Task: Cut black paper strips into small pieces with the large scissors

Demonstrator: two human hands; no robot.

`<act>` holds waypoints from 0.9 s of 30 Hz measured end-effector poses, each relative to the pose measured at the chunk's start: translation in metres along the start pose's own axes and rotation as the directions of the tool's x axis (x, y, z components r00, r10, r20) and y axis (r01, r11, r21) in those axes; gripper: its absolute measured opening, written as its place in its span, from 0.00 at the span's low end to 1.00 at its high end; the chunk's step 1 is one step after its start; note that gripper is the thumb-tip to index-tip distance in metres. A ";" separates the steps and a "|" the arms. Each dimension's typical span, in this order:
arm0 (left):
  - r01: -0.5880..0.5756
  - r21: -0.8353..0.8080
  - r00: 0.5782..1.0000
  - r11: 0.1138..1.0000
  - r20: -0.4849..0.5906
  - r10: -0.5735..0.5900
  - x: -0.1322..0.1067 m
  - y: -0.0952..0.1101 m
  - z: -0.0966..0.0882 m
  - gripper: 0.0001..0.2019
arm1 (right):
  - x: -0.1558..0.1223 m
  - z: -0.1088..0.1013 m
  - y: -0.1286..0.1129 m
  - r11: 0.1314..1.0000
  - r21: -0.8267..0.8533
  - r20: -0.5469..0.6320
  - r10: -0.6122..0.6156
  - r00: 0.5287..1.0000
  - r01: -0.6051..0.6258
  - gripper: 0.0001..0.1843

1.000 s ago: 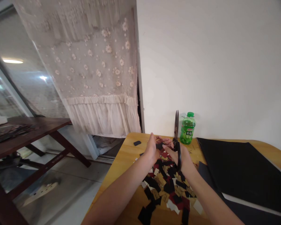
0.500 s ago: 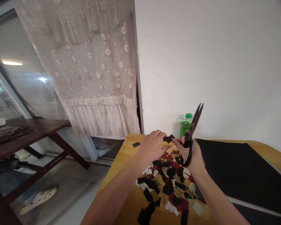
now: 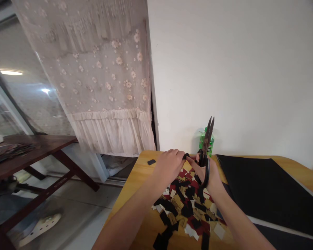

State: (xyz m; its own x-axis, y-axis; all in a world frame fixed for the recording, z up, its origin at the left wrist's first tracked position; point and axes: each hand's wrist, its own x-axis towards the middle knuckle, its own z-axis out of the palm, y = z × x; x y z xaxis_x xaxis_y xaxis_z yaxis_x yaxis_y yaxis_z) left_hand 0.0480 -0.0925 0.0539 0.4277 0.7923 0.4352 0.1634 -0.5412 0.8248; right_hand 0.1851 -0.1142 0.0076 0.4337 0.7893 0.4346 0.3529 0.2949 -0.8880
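Scissors (image 3: 207, 142) more upright in right hand (image 3: 207, 172), just beside left hand (image 3: 168, 167)

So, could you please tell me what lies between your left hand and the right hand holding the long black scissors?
In the head view, a small black scrap sits between the left hand and right hand, touching both.

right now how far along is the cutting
Done: a heap of small black, red, gold and white pieces lies on the wooden table. In hand: the right hand holds black scissors open, blades up, beside a small black piece pinched by the left hand. Remaining: a large black sheet lies at right, seemingly uncut.
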 end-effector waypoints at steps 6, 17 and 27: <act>0.119 -0.222 0.993 0.968 0.037 -0.114 0.004 0.005 -0.010 0.09 | 0.003 -0.003 0.004 0.952 0.279 0.155 0.088 0.984 -0.129 0.24; -0.254 0.036 0.952 0.967 0.186 0.243 -0.003 0.027 -0.020 0.09 | -0.002 -0.021 -0.028 0.757 0.543 0.444 0.109 0.890 -0.363 0.25; -0.310 0.116 0.938 0.944 0.198 0.284 -0.005 0.026 -0.019 0.09 | -0.003 -0.022 -0.034 0.753 0.521 0.480 0.131 0.867 -0.402 0.29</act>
State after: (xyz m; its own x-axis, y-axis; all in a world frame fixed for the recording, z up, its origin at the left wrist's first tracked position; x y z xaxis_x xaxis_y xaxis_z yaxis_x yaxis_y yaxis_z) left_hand 0.0333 -0.1056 0.0802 0.6238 0.5336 0.5710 0.1243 -0.7891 0.6016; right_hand 0.1902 -0.1387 0.0392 0.0239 0.9818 0.1886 -0.3407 0.1854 -0.9217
